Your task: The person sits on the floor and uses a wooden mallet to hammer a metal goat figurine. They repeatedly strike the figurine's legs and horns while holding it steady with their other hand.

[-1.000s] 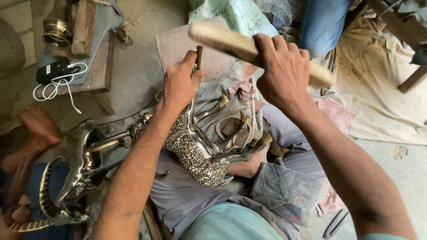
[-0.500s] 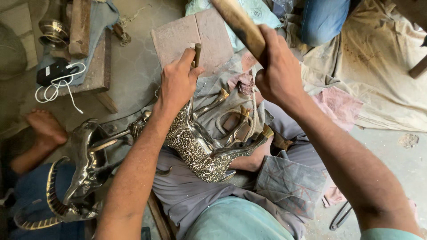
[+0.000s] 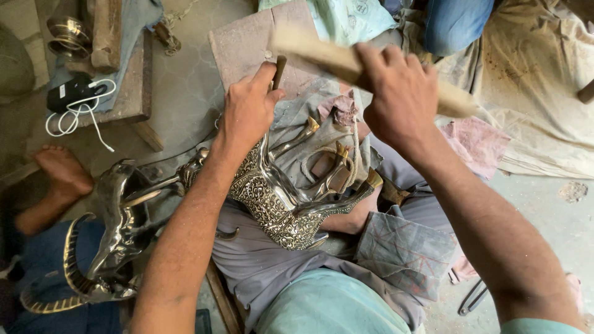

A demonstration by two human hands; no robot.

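An ornate silver-coloured metal animal figure (image 3: 278,198) with brass-tipped legs lies upside down on my lap. My left hand (image 3: 247,111) rests on the figure's upper part and grips a thin dark chisel (image 3: 279,68) that stands upright against it. My right hand (image 3: 399,93) is closed around a wooden mallet (image 3: 322,52), which is blurred and lies above and to the right of the chisel's top. The mallet's handle end (image 3: 455,102) sticks out to the right of my fist.
A second plain metal animal figure (image 3: 117,216) with a curved horn lies at the left, beside another person's bare foot (image 3: 59,170). A low wooden bench (image 3: 127,86) with a charger and cable stands at the upper left. Cloth sheets (image 3: 532,74) cover the floor at right.
My right hand has swung the mallet from an upright, raised position down to a flatter one close above the chisel. My left hand and the figure have stayed in place.
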